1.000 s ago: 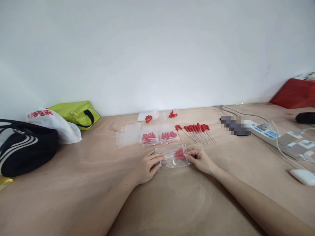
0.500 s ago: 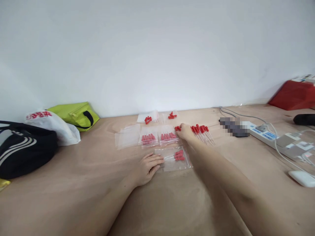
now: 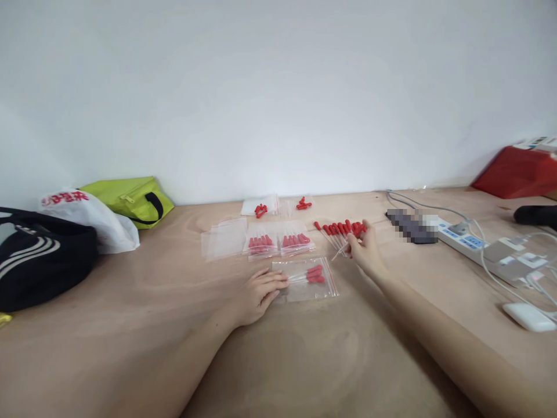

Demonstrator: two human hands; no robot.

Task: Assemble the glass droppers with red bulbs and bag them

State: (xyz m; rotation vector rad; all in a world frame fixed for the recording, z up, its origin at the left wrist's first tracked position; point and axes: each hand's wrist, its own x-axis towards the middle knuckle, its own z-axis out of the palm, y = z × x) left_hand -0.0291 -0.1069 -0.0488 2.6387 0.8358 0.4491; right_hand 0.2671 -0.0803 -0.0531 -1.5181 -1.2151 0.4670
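Observation:
My left hand (image 3: 259,293) lies flat, fingers stretched out, on the left end of a clear zip bag (image 3: 300,291). Inside that bag are a few droppers (image 3: 315,274) with red bulbs and pale thin stems. My right hand (image 3: 364,248) is at the right end of a row of loose red-bulbed droppers (image 3: 334,229), with thumb and fingers closed around the end ones; how many it grips is not clear. Two filled zip bags, a left bag (image 3: 261,242) and a right bag (image 3: 296,241), lie side by side behind my left hand.
Flat clear bags (image 3: 224,239) lie to the left. Loose red bulbs (image 3: 260,211) rest on bags near the wall. At right are a blurred-out dark item (image 3: 409,226), a power strip (image 3: 465,238) with cables and a white case (image 3: 528,317). Several bags, including a lime one (image 3: 130,194), stand at left.
My right hand has moved from the left end of the dropper row to its right end. The row's left end is now uncovered. My left hand stays on the bag.

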